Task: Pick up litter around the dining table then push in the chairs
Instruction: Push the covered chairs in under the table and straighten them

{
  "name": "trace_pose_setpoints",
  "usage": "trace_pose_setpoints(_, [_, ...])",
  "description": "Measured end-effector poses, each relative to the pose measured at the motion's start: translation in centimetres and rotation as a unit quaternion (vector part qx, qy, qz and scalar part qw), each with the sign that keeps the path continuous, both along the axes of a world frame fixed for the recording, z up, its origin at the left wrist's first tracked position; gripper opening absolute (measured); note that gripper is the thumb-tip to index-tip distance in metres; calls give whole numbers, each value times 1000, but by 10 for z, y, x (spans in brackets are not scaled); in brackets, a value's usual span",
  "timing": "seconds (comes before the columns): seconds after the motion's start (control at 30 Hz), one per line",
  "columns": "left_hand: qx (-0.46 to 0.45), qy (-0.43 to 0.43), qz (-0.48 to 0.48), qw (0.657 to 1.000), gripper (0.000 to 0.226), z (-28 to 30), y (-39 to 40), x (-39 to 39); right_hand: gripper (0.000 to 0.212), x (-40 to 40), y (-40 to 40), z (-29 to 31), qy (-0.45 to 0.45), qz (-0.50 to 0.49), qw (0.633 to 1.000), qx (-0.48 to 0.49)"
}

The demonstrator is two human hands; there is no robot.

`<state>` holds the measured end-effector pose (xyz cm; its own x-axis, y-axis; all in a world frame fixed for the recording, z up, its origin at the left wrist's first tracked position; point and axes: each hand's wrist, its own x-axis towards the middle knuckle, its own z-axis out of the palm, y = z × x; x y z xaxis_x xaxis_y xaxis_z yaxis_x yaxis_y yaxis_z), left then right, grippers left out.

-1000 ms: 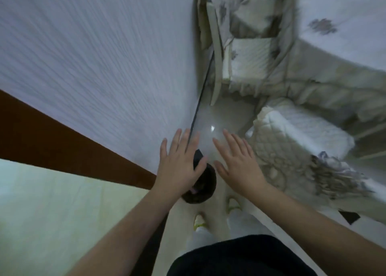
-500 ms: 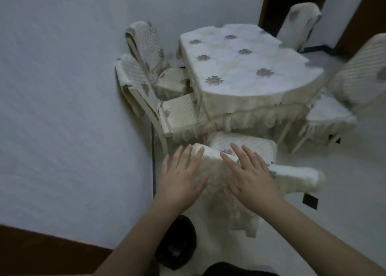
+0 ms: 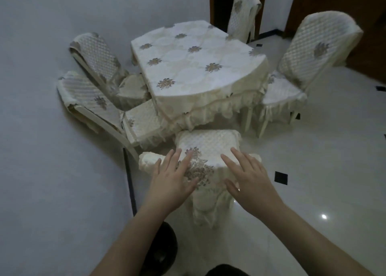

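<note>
The dining table [image 3: 198, 62] wears a cream quilted cloth with brown flower motifs. Straight before me stands the nearest chair [image 3: 208, 146] in a matching cover, its back towards me and its seat at the table's near edge. My left hand [image 3: 171, 181] and my right hand [image 3: 248, 179] hover with straight, spread fingers over the top of that chair's back; whether they touch it I cannot tell. Neither hand holds anything.
Two covered chairs [image 3: 98, 100] stand at the table's left, close to the white wall [image 3: 41, 150]. Another chair [image 3: 292, 77] stands at the right and one [image 3: 243, 14] at the far end. A black round bin [image 3: 163, 248] sits on the floor by my left forearm. Glossy white tiles [image 3: 323, 160] lie to the right.
The view has lifted from the floor and the bin to the table. Both hands have moved forward from above the bin to the back of the nearest chair.
</note>
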<state>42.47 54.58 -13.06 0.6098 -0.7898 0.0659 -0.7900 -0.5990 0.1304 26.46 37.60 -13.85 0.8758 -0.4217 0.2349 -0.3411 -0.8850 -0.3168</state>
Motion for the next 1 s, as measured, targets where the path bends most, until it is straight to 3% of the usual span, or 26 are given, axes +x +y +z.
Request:
trace_pose_setpoints(0.17, [26, 5, -15, 1000, 77, -8, -18, 2, 59, 1, -15, -11, -2, 8, 1000, 17])
trace_pose_setpoints(0.37, [33, -24, -48, 998, 84, -30, -12, 44, 72, 34, -18, -29, 32, 17, 998, -49])
trace_pose_setpoints(0.6, [47, 24, -39, 998, 100, -78, 3, 119, 91, 96, -9, -65, 185, 14, 982, -22])
trace_pose_setpoints(0.7, [16, 86, -35, 996, 90, -102, 14, 140, 77, 112, -16, -72, 200, 7, 980, -21])
trace_pose_setpoints(0.8, [-42, 90, -60, 993, 68, -117, 19, 149, 55, 121, -19, -73, 207, -2, 978, -19])
trace_pose_setpoints(1.0, [-96, 48, -147, 983, 51, -119, 12, 170, 51, 124, -15, -73, 190, -8, 982, -21])
